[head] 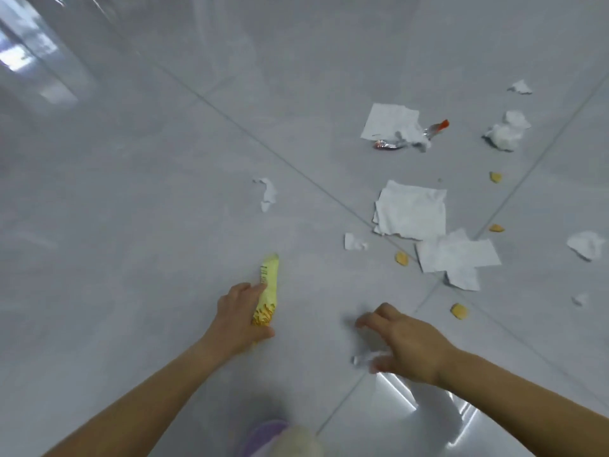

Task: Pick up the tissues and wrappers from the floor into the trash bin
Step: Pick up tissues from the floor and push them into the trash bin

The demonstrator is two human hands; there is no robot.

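My left hand (242,316) grips a yellow snack wrapper (268,285) low over the grey tiled floor. Spread and curved, my right hand (400,343) hovers over a small crumpled scrap (361,359) beneath its thumb; it is blurred. White tissues lie to the right: a flat one (412,211), another overlapping pair (456,257), and a sheet (389,122) with a silver and orange wrapper (435,128) at its edge. A crumpled tissue ball (506,133) sits farther right. No trash bin is in view.
Small torn tissue bits (268,192) (354,242) (586,244) and several yellow snack crumbs (459,311) dot the floor. A purple slipper (263,437) shows at the bottom edge. The tiles are glossy with window reflections at left.
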